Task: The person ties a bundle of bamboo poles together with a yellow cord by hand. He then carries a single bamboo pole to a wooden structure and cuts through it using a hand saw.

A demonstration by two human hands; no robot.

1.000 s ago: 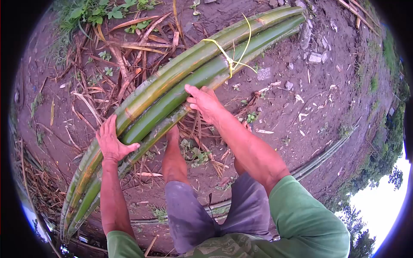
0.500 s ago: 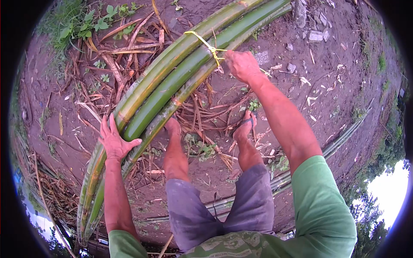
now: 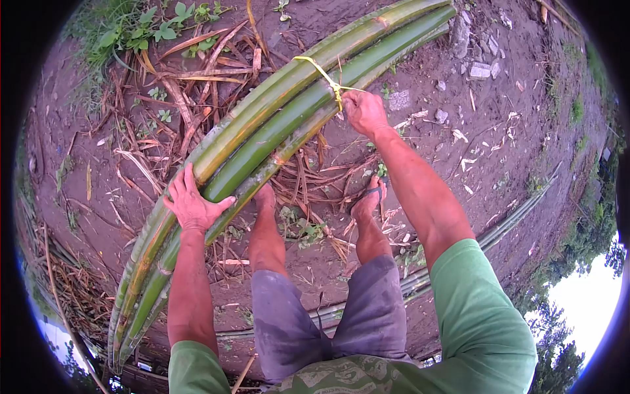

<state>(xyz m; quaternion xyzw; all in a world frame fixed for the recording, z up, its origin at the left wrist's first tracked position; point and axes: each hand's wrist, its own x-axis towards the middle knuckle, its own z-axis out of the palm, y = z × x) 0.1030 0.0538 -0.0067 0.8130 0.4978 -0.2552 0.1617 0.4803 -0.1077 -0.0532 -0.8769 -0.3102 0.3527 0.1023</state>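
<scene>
Access around green poles: partly obstructed.
The green poles (image 3: 262, 134) are crossing the view diagonally, barring direct passage. Dry leaves (image 3: 190, 108) are cluttering their far side; the legs (image 3: 266, 240) are occupying the near side. Right of the right hand (image 3: 365, 110), soil (image 3: 489, 171) is offering room among scattered stones (image 3: 480, 71).

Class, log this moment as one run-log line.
left hand: on bamboo bundle | right hand: at yellow tie | bundle: tied near far end

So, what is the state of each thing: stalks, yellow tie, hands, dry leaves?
Green stalks: side by side, bundled.
Yellow tie: wrapped over the stalks.
Left hand: open, resting on the stalks.
Right hand: fingers closed on the tie's end.
Dry leaves: brown, scattered.
</scene>
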